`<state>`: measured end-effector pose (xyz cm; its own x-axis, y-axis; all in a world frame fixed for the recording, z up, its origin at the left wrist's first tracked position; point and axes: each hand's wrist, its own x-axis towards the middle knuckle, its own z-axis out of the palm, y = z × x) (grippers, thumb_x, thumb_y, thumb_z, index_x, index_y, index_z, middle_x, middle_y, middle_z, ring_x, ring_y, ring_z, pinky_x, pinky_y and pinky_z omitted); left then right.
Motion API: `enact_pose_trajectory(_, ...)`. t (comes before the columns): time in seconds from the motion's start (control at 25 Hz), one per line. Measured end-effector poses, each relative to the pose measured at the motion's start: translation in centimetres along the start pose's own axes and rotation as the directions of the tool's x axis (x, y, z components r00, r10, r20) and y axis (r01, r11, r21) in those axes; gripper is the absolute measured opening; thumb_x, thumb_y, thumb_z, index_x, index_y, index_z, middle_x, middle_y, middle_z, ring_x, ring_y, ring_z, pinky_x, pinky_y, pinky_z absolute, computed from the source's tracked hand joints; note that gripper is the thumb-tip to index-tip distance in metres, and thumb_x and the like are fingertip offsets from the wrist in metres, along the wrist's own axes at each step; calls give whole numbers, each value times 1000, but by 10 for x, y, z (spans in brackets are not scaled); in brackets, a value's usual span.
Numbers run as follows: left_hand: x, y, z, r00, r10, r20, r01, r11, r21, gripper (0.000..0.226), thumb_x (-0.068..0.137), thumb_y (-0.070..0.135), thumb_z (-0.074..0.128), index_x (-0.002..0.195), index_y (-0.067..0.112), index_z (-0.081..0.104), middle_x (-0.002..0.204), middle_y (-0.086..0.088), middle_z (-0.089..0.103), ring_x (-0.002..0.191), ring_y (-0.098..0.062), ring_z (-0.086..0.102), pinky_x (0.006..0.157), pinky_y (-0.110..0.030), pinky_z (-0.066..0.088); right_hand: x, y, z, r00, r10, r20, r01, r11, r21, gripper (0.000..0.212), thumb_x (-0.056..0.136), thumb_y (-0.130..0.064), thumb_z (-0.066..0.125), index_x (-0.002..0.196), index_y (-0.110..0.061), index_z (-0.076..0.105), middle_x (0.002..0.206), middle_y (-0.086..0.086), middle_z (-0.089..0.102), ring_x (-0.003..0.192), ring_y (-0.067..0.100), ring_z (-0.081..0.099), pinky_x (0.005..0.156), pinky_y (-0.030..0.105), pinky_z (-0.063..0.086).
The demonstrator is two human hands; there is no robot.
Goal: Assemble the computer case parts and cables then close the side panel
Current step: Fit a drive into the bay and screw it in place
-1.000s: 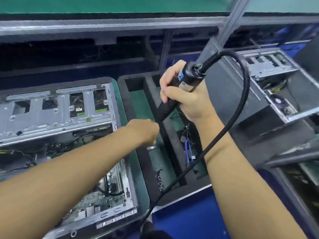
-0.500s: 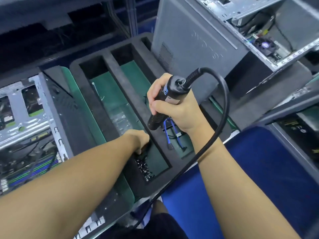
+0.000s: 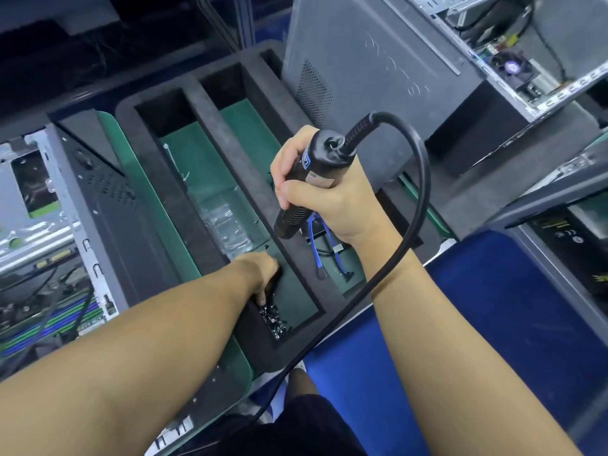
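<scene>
Screws (image 3: 272,319) lie in a pile in the near corner of the black tray (image 3: 164,192), low in the middle. The left hand (image 3: 260,269) touches them; I cannot tell if it holds one. Above, the right hand (image 3: 332,202) grips a black driver (image 3: 316,166). An open case (image 3: 65,225) lies at the left edge, a grey case (image 3: 378,60) at the upper right.

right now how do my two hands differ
The right hand is wrapped round the black electric screwdriver; the left hand has its fingers at the pile of screws. The right hand is up above the foam tray; the left hand reaches down into its near compartment. Both are bare and over the same tray.
</scene>
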<state>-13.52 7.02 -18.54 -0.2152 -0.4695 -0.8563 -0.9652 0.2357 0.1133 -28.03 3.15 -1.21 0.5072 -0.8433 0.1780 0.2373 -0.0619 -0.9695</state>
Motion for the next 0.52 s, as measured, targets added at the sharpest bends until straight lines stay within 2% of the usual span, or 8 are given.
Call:
enact_pose_trajectory(0.16, 1, 5, 3, 996, -11, -94, 7, 999, -41, 47, 65, 42, 88, 93, 18, 59, 113, -8, 65, 99, -27, 64, 73, -30, 48, 2, 0, 1, 1000, 4, -4, -4, 1000, 7, 34, 73, 20, 55, 81, -14, 58, 76, 15, 58, 60, 28, 53, 62, 39, 45)
enact_pose_trajectory(0.32, 2, 9, 9, 990, 1, -138, 0, 1000, 9, 64, 72, 35, 85, 123, 9, 56, 121, -12, 59, 109, -33, 62, 72, -31, 42, 1, 0, -1, 1000, 7, -7, -7, 1000, 8, 34, 73, 20, 55, 82, -13, 58, 77, 15, 58, 60, 28, 52, 62, 38, 45)
enact_pose_trajectory(0.52, -2, 18, 10, 985, 15, -172, -4, 998, 67, 49, 79, 22, 79, 119, 5, 57, 119, -14, 59, 106, -34, 63, 71, -35, 48, 0, -2, -5, 1000, -11, -8, 11, 1000, 4, 32, 74, 21, 56, 82, -10, 57, 77, 14, 58, 59, 27, 53, 63, 37, 46)
